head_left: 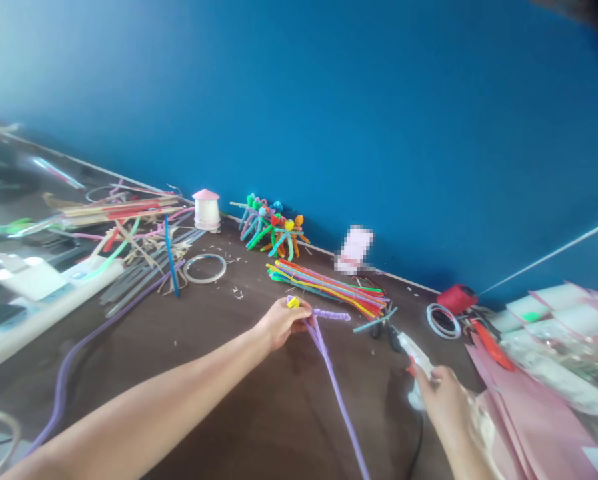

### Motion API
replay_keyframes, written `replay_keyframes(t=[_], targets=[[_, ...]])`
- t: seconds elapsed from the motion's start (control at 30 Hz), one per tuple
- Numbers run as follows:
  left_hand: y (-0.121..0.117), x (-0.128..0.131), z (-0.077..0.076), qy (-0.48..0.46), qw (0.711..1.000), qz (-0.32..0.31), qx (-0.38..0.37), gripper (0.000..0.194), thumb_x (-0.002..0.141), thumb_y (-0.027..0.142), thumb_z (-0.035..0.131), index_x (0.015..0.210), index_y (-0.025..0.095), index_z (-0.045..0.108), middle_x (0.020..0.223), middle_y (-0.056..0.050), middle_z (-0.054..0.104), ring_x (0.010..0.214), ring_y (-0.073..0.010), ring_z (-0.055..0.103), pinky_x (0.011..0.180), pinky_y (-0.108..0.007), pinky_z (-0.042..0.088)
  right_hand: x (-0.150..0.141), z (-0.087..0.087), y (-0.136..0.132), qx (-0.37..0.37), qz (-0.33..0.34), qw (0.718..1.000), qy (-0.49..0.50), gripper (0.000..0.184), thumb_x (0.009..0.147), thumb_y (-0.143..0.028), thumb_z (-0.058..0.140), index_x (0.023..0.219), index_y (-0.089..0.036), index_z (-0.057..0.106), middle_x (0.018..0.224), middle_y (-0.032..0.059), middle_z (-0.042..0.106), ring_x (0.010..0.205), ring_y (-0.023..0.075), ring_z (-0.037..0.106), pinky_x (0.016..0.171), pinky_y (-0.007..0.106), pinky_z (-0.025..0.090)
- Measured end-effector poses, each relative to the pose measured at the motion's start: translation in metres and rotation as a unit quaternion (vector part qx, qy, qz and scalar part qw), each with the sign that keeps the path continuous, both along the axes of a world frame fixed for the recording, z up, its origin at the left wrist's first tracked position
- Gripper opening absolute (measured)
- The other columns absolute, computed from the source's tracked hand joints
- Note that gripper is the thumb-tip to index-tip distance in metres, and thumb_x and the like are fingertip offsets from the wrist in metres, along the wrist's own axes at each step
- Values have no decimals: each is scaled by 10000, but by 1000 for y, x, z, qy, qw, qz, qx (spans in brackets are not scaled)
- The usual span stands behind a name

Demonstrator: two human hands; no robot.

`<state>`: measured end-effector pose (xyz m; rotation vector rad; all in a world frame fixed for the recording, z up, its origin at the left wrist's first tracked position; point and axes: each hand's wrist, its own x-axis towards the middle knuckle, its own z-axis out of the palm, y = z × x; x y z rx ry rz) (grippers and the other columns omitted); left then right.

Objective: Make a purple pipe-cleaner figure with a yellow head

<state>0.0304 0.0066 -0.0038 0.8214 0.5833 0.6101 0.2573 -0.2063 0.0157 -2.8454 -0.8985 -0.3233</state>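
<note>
My left hand (281, 325) is closed over the middle of the dark table, pinching a purple pipe cleaner (337, 387). One length trails toward the front edge, while a coiled purple piece (331, 315) sticks out to the right. A small yellow bit (293, 303) shows at the fingertips. On the right, my right hand (446, 397) grips a white glue gun (416, 353) with its nozzle pointing up and left. Its dark cord (417, 447) runs down. Behind my left hand lies a bundle of colourful pipe cleaners (329, 287).
Small pipe-cleaner figures (273, 230) stand against the blue wall. A white pot with a pink top (207, 210), a tape roll (205, 268), loose sticks (123, 210) and a power strip (53, 313) lie left. Pink sheets (529, 413) and red thread (456, 300) lie right.
</note>
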Motion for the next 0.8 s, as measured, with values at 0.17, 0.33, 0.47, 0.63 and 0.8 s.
replay_keyframes(t=[0.17, 0.33, 0.47, 0.63, 0.8], targets=[[0, -2, 4, 9, 1000, -25, 0, 169, 556, 201, 662, 615, 126, 523, 536, -18, 611, 529, -122, 587, 567, -252, 475, -51, 24, 37, 99, 333, 927, -140, 215, 797, -327, 470, 929, -192, 573, 750, 46, 610, 706, 178, 578, 648, 284, 429], [-4, -1, 1, 16, 998, -43, 47, 167, 569, 212, 666, 623, 121, 537, 524, -19, 607, 516, -130, 581, 555, -272, 473, -99, 29, 86, 83, 503, 852, -120, 257, 795, -204, 497, 1048, -188, 542, 926, 79, 545, 884, 212, 488, 786, 354, 392], [-5, 1, -2, 21, 999, -18, 44, 195, 538, 207, 691, 614, 124, 532, 510, 2, 585, 488, -111, 554, 525, -258, 467, -105, 26, 108, 77, 528, 841, -89, 165, 777, -206, 533, 936, -191, 574, 863, 58, 537, 859, 209, 468, 760, 361, 387], [-7, 3, -1, 39, 998, 5, 52, 190, 526, 187, 690, 598, 126, 525, 495, 27, 554, 460, -88, 524, 488, -224, 448, -104, 18, 111, 93, 524, 845, -54, 167, 765, -229, 549, 920, -169, 569, 861, 58, 538, 856, 211, 456, 759, 364, 373], [-10, 5, 2, 69, 992, 20, 101, 140, 536, 129, 659, 580, 124, 526, 469, 48, 520, 425, -66, 490, 446, -189, 411, -105, 13, 109, 108, 520, 846, -40, 135, 769, -216, 539, 887, -161, 572, 827, 54, 544, 842, 210, 460, 751, 356, 366]])
